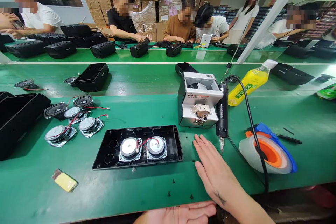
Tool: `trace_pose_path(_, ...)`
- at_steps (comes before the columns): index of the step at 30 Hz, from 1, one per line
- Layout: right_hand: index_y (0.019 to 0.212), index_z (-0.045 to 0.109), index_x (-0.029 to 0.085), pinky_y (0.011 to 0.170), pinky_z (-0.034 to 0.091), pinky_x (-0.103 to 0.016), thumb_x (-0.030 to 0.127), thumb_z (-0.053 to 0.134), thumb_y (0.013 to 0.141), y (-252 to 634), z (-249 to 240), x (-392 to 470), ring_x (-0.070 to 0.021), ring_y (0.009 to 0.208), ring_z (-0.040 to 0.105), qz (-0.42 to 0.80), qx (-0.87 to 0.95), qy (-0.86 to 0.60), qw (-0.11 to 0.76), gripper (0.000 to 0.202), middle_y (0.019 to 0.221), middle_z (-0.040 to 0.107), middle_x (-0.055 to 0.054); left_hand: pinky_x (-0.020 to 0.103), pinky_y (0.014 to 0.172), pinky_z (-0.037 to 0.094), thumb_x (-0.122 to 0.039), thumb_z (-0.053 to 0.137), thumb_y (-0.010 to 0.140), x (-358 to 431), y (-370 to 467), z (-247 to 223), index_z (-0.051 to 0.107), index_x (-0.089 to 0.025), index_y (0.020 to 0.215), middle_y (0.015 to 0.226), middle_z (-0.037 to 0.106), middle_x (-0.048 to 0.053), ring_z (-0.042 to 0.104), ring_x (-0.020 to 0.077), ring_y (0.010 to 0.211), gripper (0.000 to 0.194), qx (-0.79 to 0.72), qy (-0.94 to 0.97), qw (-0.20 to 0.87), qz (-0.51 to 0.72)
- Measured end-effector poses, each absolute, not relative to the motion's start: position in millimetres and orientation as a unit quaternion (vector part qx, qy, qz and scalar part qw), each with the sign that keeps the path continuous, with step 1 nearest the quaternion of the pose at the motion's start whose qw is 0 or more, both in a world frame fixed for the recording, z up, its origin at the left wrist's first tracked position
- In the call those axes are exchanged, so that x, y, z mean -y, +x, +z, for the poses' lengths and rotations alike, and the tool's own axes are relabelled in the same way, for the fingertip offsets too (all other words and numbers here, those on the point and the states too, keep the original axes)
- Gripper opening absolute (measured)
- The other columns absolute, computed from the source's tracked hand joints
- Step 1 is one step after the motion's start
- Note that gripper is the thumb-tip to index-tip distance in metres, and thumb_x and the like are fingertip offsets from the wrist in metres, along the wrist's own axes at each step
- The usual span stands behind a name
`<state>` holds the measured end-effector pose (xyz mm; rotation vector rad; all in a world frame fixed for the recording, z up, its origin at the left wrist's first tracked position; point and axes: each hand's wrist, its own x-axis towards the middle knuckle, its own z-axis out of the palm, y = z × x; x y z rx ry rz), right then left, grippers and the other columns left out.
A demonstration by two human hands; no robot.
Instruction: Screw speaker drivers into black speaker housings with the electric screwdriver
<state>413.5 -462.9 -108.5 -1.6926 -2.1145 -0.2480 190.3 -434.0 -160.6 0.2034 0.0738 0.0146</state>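
Observation:
My right hand (215, 173) lies palm down on the green bench, fingers stretched out, beside small black screws (191, 196). At the bench's front edge my left hand (181, 215) is palm up with its fingers extended, partly cut off by the frame; no object shows in it. A black speaker housing (105, 150) lies left of my right hand, with two round speakers (156, 148) and red wires inside. Beyond my fingertips stands a white and black screw feeder (201, 98). A black electric screwdriver (222, 112) hangs at its right side, tip pointing down.
Loose speakers (90, 126) and an open black housing (19, 120) stand left. A yellow block (65, 180) lies front left. To the right are a tape roll (248, 150), a cable (249, 115) and a drink bottle (249, 82). Several people (181, 24) sit across the line.

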Motion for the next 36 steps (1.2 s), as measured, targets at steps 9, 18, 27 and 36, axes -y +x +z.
trace_pose_path(9, 0.153, 0.045, 0.002, 0.129, 0.028, -0.036, 0.011, 0.041, 0.101, 364.1, -106.7, 513.0, -0.0237, 0.154, 0.035, -0.071, 0.799, -0.547, 0.241, 0.054, 0.163, 0.038, -0.015, 0.027, 0.105, 0.044, -0.017, 0.064, 0.098, 448.6, 196.1, -148.0, 0.072, -0.011, 0.131, 0.116, 0.079, 0.013, 0.073, 0.0154, 0.106, 0.034, -0.092, -0.016, 0.989, 0.118)
trace_pose_path(18, 0.16, 0.042, 0.015, 0.124, 0.044, -0.044, 0.014, 0.041, 0.104, 371.5, -95.3, 523.8, -0.0254, 0.146, 0.047, -0.037, 0.789, -0.535, 0.3, 0.056, 0.155, 0.05, -0.01, 0.034, 0.113, 0.041, -0.022, 0.062, 0.098, 446.6, 194.0, -148.2, 0.067, -0.002, 0.134, 0.135, 0.07, 0.024, 0.071, 0.0257, 0.122, 0.041, -0.091, -0.031, 0.989, 0.112)
trace_pose_path(27, 0.167, 0.028, 0.01, 0.127, 0.038, -0.044, 0.015, 0.04, 0.105, 355.9, -117.3, 520.5, -0.028, 0.15, 0.042, -0.078, 0.747, -0.598, 0.278, 0.064, 0.161, 0.041, -0.013, 0.035, 0.118, 0.036, -0.02, 0.059, 0.101, 445.3, 188.1, -145.5, 0.06, -0.001, 0.144, 0.132, 0.071, 0.026, 0.068, 0.026, 0.127, 0.047, -0.07, -0.015, 0.99, 0.125)
trace_pose_path(36, 0.168, 0.029, 0.016, 0.105, 0.059, -0.032, 0.027, 0.036, 0.112, 331.7, -133.9, 542.8, -0.0246, 0.121, 0.068, -0.103, 0.792, -0.509, 0.321, 0.058, 0.136, 0.066, -0.009, 0.034, 0.104, 0.046, -0.032, 0.061, 0.102, 445.1, 187.9, -157.0, 0.058, 0.006, 0.142, 0.131, 0.068, 0.03, 0.067, 0.0322, 0.125, 0.055, -0.088, -0.023, 0.989, 0.114)
